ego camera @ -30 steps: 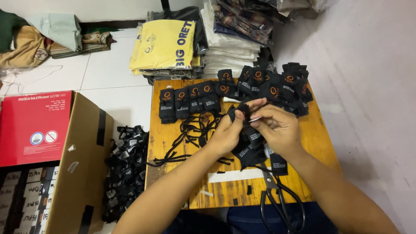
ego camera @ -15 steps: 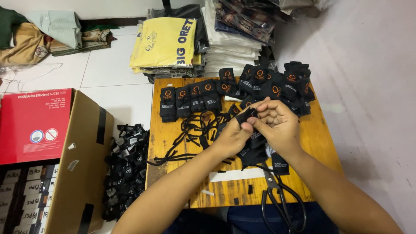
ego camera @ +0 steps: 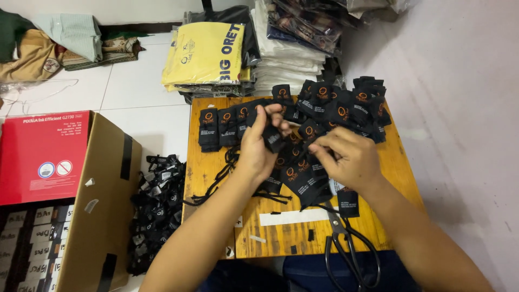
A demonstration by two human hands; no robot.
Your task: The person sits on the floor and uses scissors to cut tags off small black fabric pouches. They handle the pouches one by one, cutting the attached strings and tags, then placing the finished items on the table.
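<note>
My left hand (ego camera: 260, 145) holds a small black tag with an orange mark (ego camera: 272, 138) above the low wooden table (ego camera: 211, 167), close to a row of stacked black tags (ego camera: 219, 128). My right hand (ego camera: 347, 158) pinches at a loose heap of the same black tags (ego camera: 300, 176) in the table's middle. A bunch of black cords (ego camera: 224, 170) lies under my left wrist.
Black scissors (ego camera: 348, 251) lie at the table's near edge. More tag piles (ego camera: 351, 105) fill the far right of the table. A heap of black tags (ego camera: 157, 208) lies on the floor beside an open cardboard box (ego camera: 102, 216). Folded, bagged clothes (ego camera: 208, 57) are stacked behind.
My left hand has moved left and away from my right hand, carrying one tag toward the row of stacks. My right hand has dropped onto the loose heap.
</note>
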